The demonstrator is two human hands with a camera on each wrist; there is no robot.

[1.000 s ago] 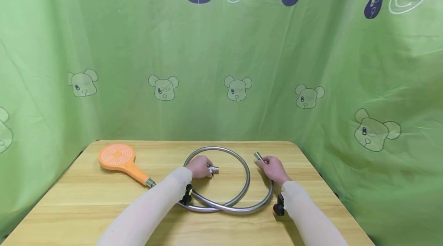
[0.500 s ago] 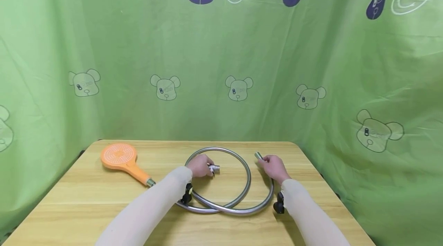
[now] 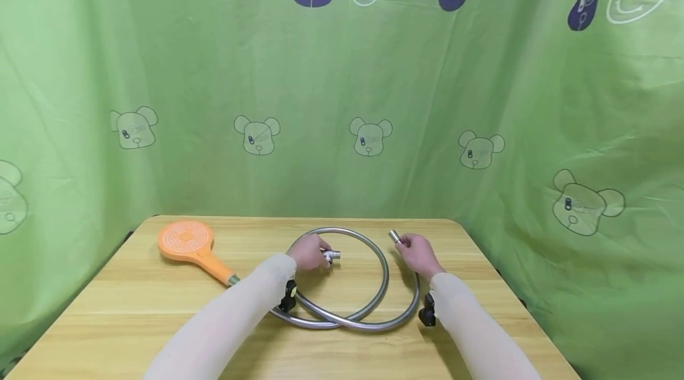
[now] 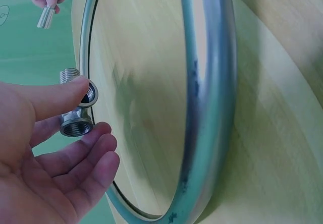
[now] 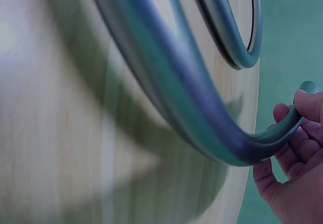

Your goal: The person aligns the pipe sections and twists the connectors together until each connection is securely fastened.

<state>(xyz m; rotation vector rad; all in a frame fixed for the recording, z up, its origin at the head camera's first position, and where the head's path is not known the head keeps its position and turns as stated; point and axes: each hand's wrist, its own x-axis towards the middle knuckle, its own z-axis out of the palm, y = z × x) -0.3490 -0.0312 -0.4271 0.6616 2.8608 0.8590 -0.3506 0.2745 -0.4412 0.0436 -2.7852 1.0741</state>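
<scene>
My left hand (image 3: 308, 253) pinches a small chrome tee fitting (image 4: 75, 114) between thumb and index finger, above the table and inside the hose loop. In the left wrist view, the fitting shows a threaded stub and two round openings, and the other fingers are spread loosely below it. The right hand (image 3: 419, 254) grips a silver shower hose (image 3: 385, 279) just below its metal end nut (image 3: 394, 236), which points up and leftward. A gap separates nut and fitting. At the left lies an orange shower head (image 3: 185, 238), joined to the hose's other end.
The hose lies in a wide loop on the wooden table (image 3: 133, 320) and crosses itself near the front. Part of it passes behind the left forearm. Green patterned curtains (image 3: 320, 184) hang behind and beside the table.
The right hand has moved slightly left and up, and the hose's end nut tilts further left. My left hand has risen a little with the tee fitting. The shower head stays on the table.
</scene>
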